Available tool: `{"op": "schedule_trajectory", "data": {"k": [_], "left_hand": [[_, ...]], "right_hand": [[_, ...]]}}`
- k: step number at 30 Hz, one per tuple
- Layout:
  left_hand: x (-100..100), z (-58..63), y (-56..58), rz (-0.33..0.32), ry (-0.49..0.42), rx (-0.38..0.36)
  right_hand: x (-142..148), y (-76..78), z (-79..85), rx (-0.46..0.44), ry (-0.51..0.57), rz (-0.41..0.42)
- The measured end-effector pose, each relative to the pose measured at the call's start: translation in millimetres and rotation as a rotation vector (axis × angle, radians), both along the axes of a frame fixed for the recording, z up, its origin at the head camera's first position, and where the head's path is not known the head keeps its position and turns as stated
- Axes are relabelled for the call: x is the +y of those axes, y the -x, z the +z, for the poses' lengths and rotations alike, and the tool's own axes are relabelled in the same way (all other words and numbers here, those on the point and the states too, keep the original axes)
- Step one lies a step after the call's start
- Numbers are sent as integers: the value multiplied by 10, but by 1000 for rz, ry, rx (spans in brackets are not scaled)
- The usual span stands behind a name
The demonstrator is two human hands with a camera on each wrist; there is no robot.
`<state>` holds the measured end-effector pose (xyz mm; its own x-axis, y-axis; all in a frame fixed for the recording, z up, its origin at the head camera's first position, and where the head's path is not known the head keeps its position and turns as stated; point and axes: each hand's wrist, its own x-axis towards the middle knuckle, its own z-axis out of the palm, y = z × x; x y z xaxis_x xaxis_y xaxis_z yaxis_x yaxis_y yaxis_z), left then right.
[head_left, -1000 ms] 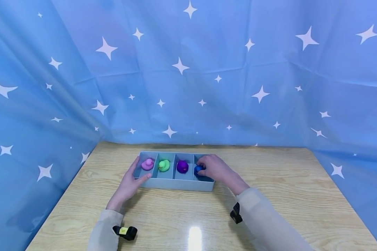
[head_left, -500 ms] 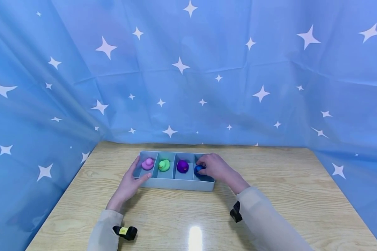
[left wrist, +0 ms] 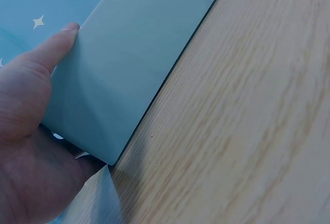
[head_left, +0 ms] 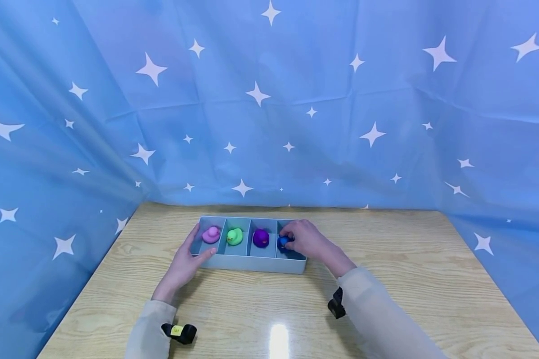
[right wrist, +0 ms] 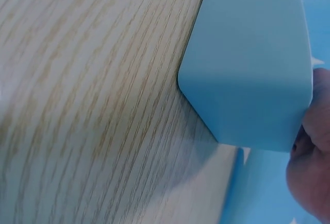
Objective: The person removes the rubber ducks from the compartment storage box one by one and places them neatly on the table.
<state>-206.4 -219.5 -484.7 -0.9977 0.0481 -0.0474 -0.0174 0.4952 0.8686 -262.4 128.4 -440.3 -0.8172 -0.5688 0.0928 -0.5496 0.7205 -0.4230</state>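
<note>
A pale blue-grey tray (head_left: 256, 264) with divided compartments stands on the wooden table in the head view. From left to right its compartments hold a pink rubber duck (head_left: 210, 235), a green rubber duck (head_left: 235, 237), a purple rubber duck (head_left: 261, 238) and a blue rubber duck (head_left: 283, 243). My left hand (head_left: 182, 265) grips the tray's left end, its thumb at the front rim; the left wrist view shows the tray's wall (left wrist: 126, 64) between thumb and fingers. Reaching into the rightmost compartment, my right hand (head_left: 309, 241) pinches the blue duck and partly hides it.
The wooden table (head_left: 233, 309) extends in front of the tray and to both sides. A blue curtain (head_left: 269, 124) with white stars hangs behind and along the sides. Each wrist wears a small black camera, the left one (head_left: 186, 333) with a yellow label.
The blue duck has turned slightly between my right fingers within its compartment. My left hand, the tray and the other ducks have stayed in place.
</note>
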Motion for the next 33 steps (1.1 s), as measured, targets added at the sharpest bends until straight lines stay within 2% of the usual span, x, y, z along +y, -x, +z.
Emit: {"op": "schedule_trajectory", "data": {"k": [8, 17, 24, 33], "left_hand": [[12, 5, -6, 2, 1, -6], [15, 2, -13, 6, -4, -5], [21, 9, -22, 7, 3, -19], [24, 11, -13, 22, 10, -25]], "right_hand": [[16, -7, -15, 55, -10, 43], [11, -14, -10, 62, -32, 48], [24, -56, 84, -4, 6, 19], [141, -104, 253, -170, 234, -74]]}}
